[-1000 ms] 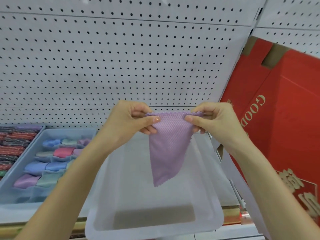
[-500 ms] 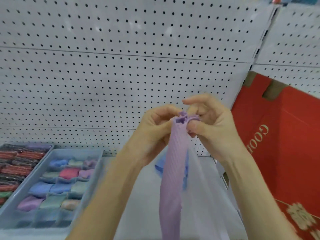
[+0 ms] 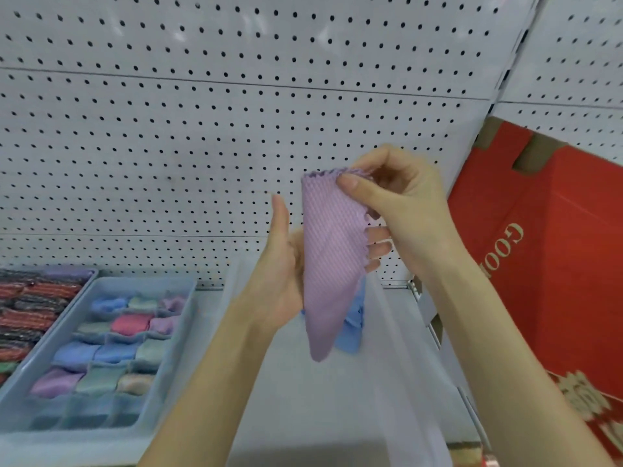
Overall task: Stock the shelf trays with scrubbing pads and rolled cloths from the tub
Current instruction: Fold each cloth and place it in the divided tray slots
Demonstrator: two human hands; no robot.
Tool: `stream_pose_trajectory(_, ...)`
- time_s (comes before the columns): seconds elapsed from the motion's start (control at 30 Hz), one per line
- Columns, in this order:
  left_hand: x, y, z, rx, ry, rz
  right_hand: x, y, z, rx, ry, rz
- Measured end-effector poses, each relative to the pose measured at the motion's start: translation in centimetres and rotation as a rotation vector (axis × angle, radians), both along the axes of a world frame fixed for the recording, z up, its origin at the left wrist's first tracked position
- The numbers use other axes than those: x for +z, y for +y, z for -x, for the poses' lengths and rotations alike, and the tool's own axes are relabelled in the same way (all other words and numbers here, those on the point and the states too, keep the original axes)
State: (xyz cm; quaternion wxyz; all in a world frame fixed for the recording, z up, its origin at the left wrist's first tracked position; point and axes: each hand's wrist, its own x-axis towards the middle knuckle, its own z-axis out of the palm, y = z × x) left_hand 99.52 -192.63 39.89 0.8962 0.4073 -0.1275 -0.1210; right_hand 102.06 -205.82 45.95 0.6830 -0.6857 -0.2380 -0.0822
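Behind purple cloth [image 3: 332, 264], blue cloth [image 3: 352, 332] mostly hidden

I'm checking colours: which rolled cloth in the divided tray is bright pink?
The pink rolled cloth in the divided tray's second row from the back, middle compartment; the rest are paler, mostly blue, green or purple.
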Motion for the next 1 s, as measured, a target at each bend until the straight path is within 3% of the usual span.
stream_pose_trajectory(0.13, -2.0, 0.1, 0.9, -0.105, -0.186, -0.152, -0.3, 0.6, -1.2, 0.0, 0.015, -0.055)
stream_pose_trajectory(0.3, -3.6, 0.0, 1.2, -0.077, -0.031, -0.104, -2.8, 1.0, -2.9, 0.04, 0.19, -0.083)
stream_pose_trajectory(0.37, -4.8, 0.3, 1.1, -0.114, 0.029, -0.031, -5.1, 0.8, -3.7, 0.045, 0.361, -0.1)
stream_pose_trajectory(0.5, -10.1, 1.1, -0.6, -0.03, 0.277, 0.12, -14.0, 0.3, -3.9, 0.17, 0.956, -0.155)
stream_pose_trajectory(0.6, -14.0, 2.1, -2.1, 0.04, 0.423, 0.185, -20.7, 0.2, -1.5, 0.272, 1.173, -0.126)
stream_pose_trajectory(0.67, -15.5, 2.8, -2.9, 0.029, 0.483, 0.223, -23.4, 0.4, -0.4, 0.272, 1.12, 0.025)
stream_pose_trajectory(0.77, -16.1, 3.0, -3.5, 0.044, 0.525, 0.174, -23.2, 1.2, 0.0, 0.185, 0.84, 0.307)
stream_pose_trajectory(0.83, -15.9, 3.0, -3.6, 0.063, 0.514, 0.13, -23.0, 1.6, 0.0, 0.146, 0.695, 0.326)
stream_pose_trajectory(1.0, -14.4, 3.0, -3.6, 0.158, 0.4, -0.032, -22.3, 3.0, 2.0, 0.173, 0.536, 0.292)
